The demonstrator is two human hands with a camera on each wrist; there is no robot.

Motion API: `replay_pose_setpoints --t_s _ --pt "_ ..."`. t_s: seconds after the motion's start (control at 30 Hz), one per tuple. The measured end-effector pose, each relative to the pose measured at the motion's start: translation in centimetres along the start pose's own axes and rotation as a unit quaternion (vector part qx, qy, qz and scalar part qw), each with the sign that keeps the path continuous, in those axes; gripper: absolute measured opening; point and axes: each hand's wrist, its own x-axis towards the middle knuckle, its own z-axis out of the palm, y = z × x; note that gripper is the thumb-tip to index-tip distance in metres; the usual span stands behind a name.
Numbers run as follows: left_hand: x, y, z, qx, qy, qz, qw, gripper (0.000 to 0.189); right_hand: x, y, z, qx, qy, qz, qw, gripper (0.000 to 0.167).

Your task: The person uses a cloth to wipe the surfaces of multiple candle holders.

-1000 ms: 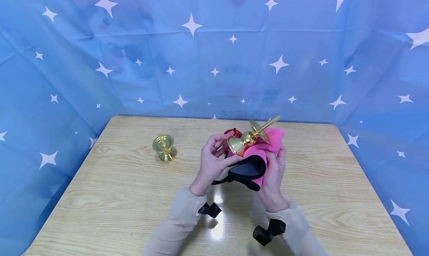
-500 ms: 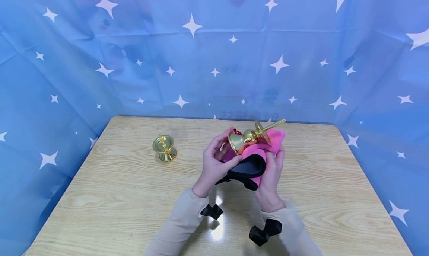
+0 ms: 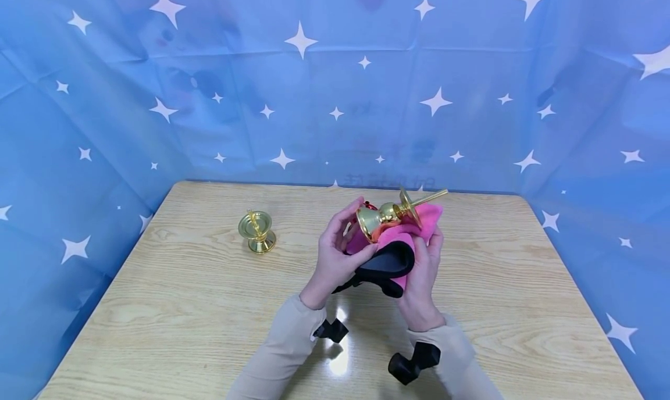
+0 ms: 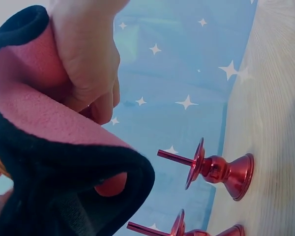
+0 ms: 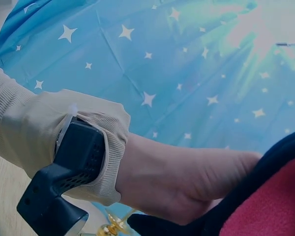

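A gold candlestick [image 3: 388, 215] lies tilted above the table in the head view, its thin stem pointing right. My left hand [image 3: 335, 252] grips its flared base, thumb in front and fingers behind. My right hand [image 3: 421, 275] holds a pink fleecy cloth [image 3: 428, 215] with thick black edging, bunched under and against the candlestick. The right fingertips are hidden by the cloth. In the left wrist view, the cloth [image 4: 54, 113] hangs close to the left hand [image 4: 86, 49]; in the right wrist view it covers the right hand's [image 5: 182, 172] fingers.
Another gold candlestick [image 3: 257, 231] stands on the wooden table [image 3: 183, 307] to the left. Two red candlesticks show in the left wrist view, one whole [image 4: 219, 169] and one cut off [image 4: 187, 230]. A blue starry curtain [image 3: 335, 86] hangs behind the table.
The left hand and the gold candlestick have shifted slightly right, and the stem leans lower. Both wrists moved a little; the last half second shows hardly any motion.
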Motion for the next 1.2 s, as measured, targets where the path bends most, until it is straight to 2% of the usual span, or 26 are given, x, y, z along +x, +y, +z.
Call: replay_pose_setpoints --t_s 0.1,0.23,0.43,0.6,0.9,0.97,1.07,1.13,1.2 --pt "0.0 0.0 0.0 -0.007 0.008 -0.008 0.9999 0.067 0.0 0.1 0.0 0.029 -0.008 0.004 0.9996 0.019" --pt "0.0 0.0 -0.1 -0.02 0.012 -0.01 0.9997 0.066 -0.1 0.1 0.0 0.034 -0.008 0.005 0.9994 0.018" --pt "0.0 -0.2 -0.3 -0.048 0.026 -0.029 0.9981 0.063 0.0 0.1 -0.1 -0.022 -0.005 -0.003 0.9997 0.021" --pt "-0.1 -0.3 -0.3 -0.05 0.046 -0.038 0.997 0.065 0.5 0.5 -0.5 -0.072 -0.027 -0.047 0.9959 0.025" --pt "0.0 -0.4 -0.1 -0.074 0.074 -0.06 0.9927 0.083 1.0 1.3 -1.8 -0.101 -0.068 -0.11 0.9865 0.032" --pt "0.1 -0.5 -0.2 -0.076 0.079 -0.059 0.9922 0.081 0.9 1.2 -1.9 -0.123 -0.073 -0.124 0.982 0.032" --pt "0.1 -0.6 -0.3 -0.087 0.089 -0.058 0.9905 0.076 0.6 0.9 -2.1 -0.161 -0.084 -0.161 0.97 0.036" --pt "0.1 -0.6 -0.3 -0.09 0.098 -0.057 0.9895 0.073 0.6 0.7 -2.1 -0.178 -0.095 -0.204 0.9578 0.038" --pt "0.2 -0.6 -0.4 -0.089 0.107 -0.056 0.9886 0.072 0.6 0.6 -2.1 -0.191 -0.107 -0.265 0.939 0.038"
